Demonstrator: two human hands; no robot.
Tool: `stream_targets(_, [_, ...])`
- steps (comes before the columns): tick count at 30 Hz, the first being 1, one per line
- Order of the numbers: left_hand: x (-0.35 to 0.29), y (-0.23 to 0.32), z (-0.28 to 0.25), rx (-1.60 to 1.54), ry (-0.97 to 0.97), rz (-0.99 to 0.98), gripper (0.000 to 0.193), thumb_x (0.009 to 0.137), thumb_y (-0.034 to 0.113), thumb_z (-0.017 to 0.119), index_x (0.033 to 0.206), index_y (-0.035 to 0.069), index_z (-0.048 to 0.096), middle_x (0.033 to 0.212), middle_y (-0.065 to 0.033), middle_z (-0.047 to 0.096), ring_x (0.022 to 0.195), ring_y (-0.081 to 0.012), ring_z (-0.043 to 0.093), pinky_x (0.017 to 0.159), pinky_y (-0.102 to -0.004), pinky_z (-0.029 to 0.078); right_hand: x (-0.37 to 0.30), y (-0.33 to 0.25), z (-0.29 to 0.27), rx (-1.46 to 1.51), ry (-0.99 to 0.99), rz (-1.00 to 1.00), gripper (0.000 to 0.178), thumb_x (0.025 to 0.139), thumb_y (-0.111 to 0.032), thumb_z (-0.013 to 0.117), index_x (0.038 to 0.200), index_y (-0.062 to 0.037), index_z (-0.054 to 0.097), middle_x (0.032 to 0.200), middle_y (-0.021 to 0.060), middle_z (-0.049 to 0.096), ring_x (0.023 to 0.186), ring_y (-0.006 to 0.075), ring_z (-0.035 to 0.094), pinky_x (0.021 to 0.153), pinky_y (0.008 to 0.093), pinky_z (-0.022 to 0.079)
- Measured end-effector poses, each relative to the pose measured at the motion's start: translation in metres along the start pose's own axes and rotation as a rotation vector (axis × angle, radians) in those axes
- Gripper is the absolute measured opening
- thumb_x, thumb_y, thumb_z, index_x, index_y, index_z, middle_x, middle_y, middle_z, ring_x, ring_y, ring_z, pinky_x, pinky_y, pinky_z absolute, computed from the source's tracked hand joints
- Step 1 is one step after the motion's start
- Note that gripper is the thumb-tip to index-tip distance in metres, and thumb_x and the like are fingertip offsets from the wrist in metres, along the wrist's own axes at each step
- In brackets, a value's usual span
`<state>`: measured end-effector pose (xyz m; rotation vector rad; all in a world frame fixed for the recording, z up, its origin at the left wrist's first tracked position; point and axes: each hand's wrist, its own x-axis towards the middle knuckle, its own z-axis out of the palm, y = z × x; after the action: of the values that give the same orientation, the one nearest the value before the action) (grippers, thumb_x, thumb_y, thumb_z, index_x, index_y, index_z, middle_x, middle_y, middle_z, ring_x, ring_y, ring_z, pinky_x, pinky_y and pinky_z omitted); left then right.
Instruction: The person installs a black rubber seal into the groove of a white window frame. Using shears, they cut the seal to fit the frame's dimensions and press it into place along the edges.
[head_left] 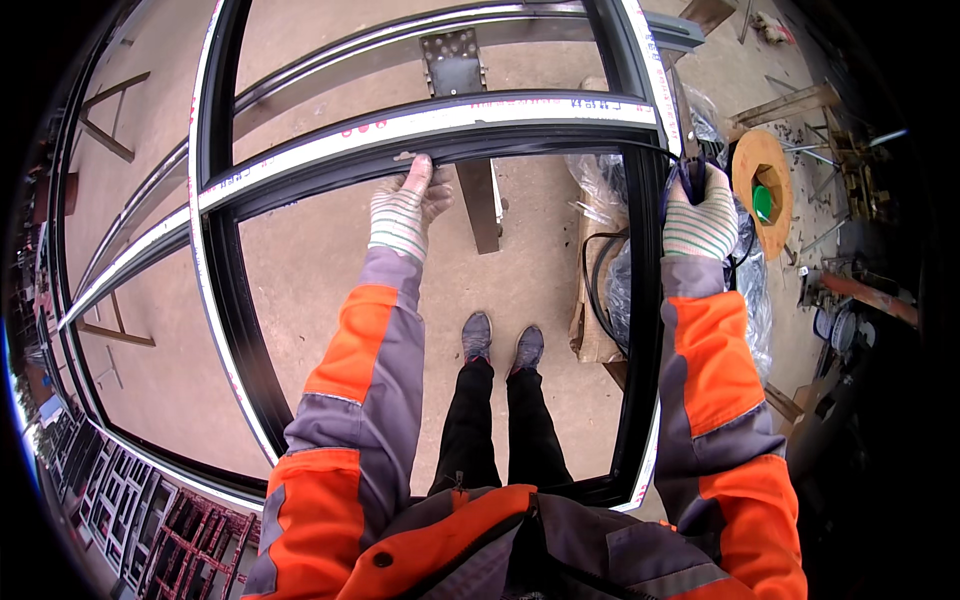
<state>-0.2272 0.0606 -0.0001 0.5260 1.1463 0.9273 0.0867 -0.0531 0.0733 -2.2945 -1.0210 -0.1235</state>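
A large black metal window frame [640,330], with white printed film along its faces, spreads out before me. My left hand [412,205], in a striped knit glove, is closed at the near edge of the crossbar [330,172], its thumb pressed on the black profile. In my gloved right hand [697,215], beyond the frame's right side, is a cutting tool with dark blue handles [688,178], its fingers wrapped round them. Whether it is scissors or pliers is unclear. A thin black rubber strip [640,146] runs along the crossbar toward this hand.
Under the frame's right side lie clear plastic wrap [618,285], cardboard [590,325] and looped black strip [592,290]. A metal support post [478,210] stands under the crossbar. Right of me is an orange-brown spool [745,190]; stacked metal frames [120,500] lie at lower left.
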Motion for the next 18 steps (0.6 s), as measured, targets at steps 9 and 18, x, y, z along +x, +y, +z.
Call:
stream_targets(9, [0.001,-0.008,0.011,0.024,-0.046,-0.003,0.027,0.093,0.023,0.067,0.105,-0.001,0.063,0.086,-0.0145,0.07,0.064,-0.0179,0.065,0.062,-0.0308,0.058,-0.002,-0.006,-0.004,-0.006,-0.008,0.007,0.03,0.08,-0.026,0.077,0.103,-0.0077,0.069,0.089,0.0151,0.071,0.082,0.0297,0.069,0.077,0.0372,0.053])
stream_targets(18, [0.0,-0.01,0.026,0.062,-0.077,-0.059,0.022,0.092,0.025,0.068,0.102,0.005,0.066,0.087,-0.0093,0.07,0.066,-0.0138,0.064,0.064,-0.0284,0.055,-0.001,-0.005,-0.004,-0.041,-0.011,-0.008,0.029,0.082,-0.024,0.075,0.105,-0.0076,0.067,0.087,0.0103,0.071,0.08,0.0234,0.069,0.076,0.0343,0.053])
